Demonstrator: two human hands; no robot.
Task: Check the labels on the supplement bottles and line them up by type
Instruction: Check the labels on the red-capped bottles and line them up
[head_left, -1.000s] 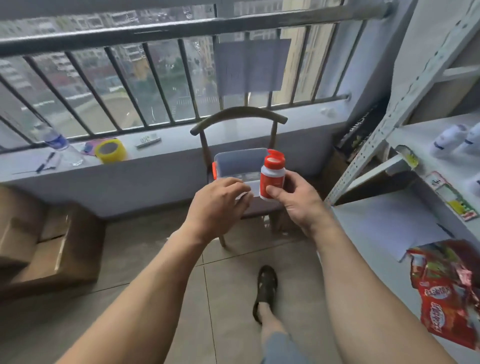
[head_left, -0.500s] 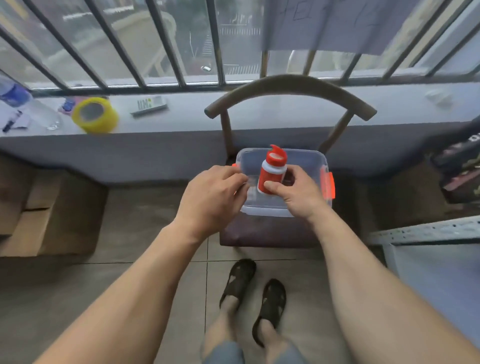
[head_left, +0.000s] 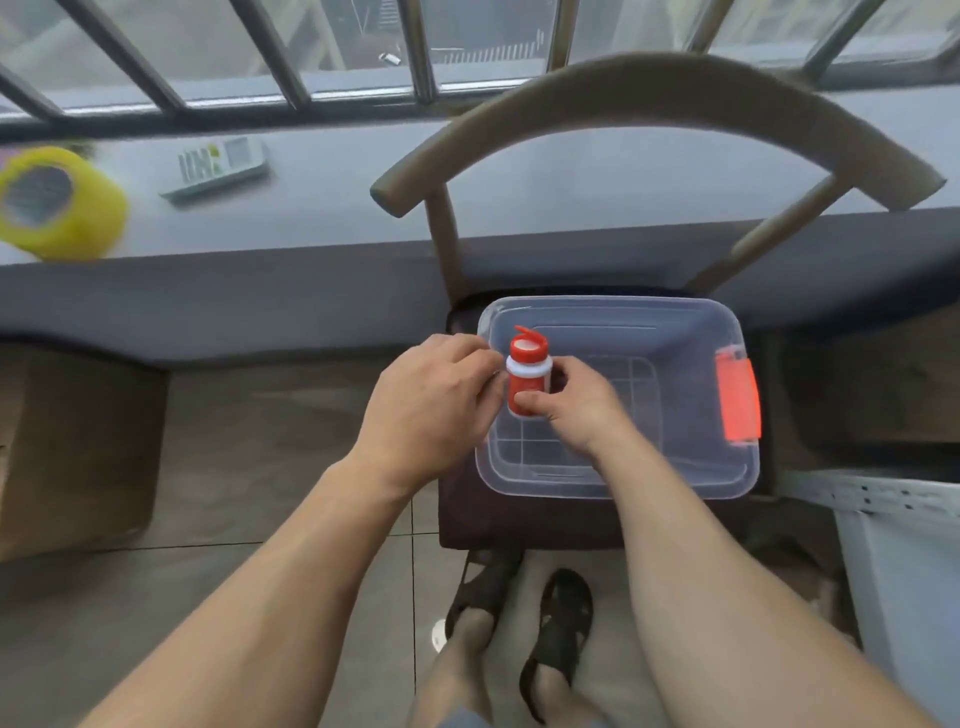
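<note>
Hands (head_left: 571, 405) on bottle (head_left: 527, 384) over bin (head_left: 675, 483)

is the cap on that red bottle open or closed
Open: the red bottle's flip lid stands up behind the cap, showing white inside its mouth.

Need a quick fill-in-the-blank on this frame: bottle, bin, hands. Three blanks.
The right hand holds a bottle with a ____ cap.
The clear bin sits on the seat of a ____.
The left hand is at the bin's ____ rim.

Missing: red; chair; left
</note>
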